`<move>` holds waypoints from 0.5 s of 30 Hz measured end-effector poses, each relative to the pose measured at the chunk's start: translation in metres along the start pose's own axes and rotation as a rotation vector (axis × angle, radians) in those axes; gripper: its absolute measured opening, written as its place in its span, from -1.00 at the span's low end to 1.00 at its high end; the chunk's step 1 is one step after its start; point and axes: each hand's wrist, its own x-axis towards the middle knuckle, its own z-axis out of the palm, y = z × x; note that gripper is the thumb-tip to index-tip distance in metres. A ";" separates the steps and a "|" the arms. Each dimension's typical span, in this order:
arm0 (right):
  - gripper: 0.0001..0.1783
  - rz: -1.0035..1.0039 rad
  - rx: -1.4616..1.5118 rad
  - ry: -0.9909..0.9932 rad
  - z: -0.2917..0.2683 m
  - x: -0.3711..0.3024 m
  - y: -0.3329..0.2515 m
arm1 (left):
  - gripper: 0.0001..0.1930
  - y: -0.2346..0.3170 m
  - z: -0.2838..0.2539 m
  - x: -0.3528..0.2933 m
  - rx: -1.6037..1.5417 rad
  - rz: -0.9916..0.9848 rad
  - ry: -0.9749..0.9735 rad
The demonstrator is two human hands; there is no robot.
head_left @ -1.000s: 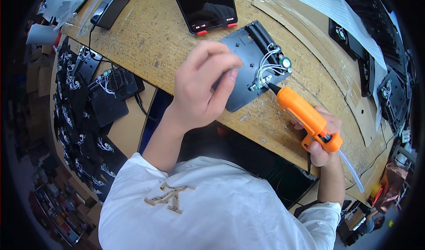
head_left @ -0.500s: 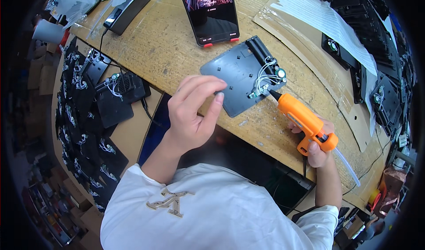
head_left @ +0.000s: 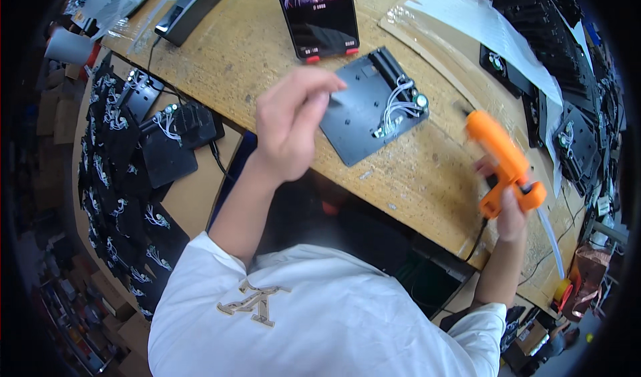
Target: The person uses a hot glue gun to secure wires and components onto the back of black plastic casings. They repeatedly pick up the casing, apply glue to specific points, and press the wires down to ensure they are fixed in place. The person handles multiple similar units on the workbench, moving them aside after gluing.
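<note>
- Glue gun (head_left: 504, 153), bright orange, sits in the right hand (head_left: 512, 220), which is wrapped round its grip. It's up over the right side of the bench, well apart from the panel, a bit blurry.
- Translucent glue stick (head_left: 551, 240) pokes out the back of it, and a black cord (head_left: 477, 240) drops from the handle.
- Left hand (head_left: 287, 126) is half curled, thumb and fingertips close together, right by the panel's left edge. Can't tell if anything's pinched in there, too smeared.
- Black panel (head_left: 357, 116) lies mid-bench on the scuffed wooden bench (head_left: 234, 70), between the two hands. White wires (head_left: 395, 110) loop along its right side, next to a round part (head_left: 420, 101) and a small green board (head_left: 382, 132).
- Off to the left there's a whole heap of dark panels (head_left: 127, 210) with their own white wiring.
- Phone (head_left: 317, 26) stands just past the panel on little red feet (head_left: 312, 59), screen lit.
- Over on the far right, a white sheet (head_left: 487, 30) lies over cardboard.
- Way up left, a black device (head_left: 190, 16) sits near some clear plastic (head_left: 117, 3).
</note>
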 end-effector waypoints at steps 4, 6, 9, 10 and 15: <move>-0.70 0.215 -1.137 0.217 -0.018 0.017 -0.022 | -0.84 -0.005 -0.002 -0.006 -0.175 0.046 0.042; -0.64 0.277 -1.504 0.173 -0.019 0.027 -0.028 | -0.84 -0.003 -0.001 -0.009 -0.253 0.017 0.095; -0.55 0.141 -1.504 0.068 -0.031 0.021 -0.023 | -0.85 -0.006 -0.004 -0.007 -0.303 -0.020 0.090; -0.56 0.124 -1.479 0.027 -0.032 0.016 -0.030 | -0.85 -0.008 -0.005 -0.006 -0.308 -0.031 0.075; -0.71 0.144 -1.133 -0.016 0.020 0.050 -0.063 | -0.90 -0.011 -0.007 -0.004 -0.128 0.033 0.002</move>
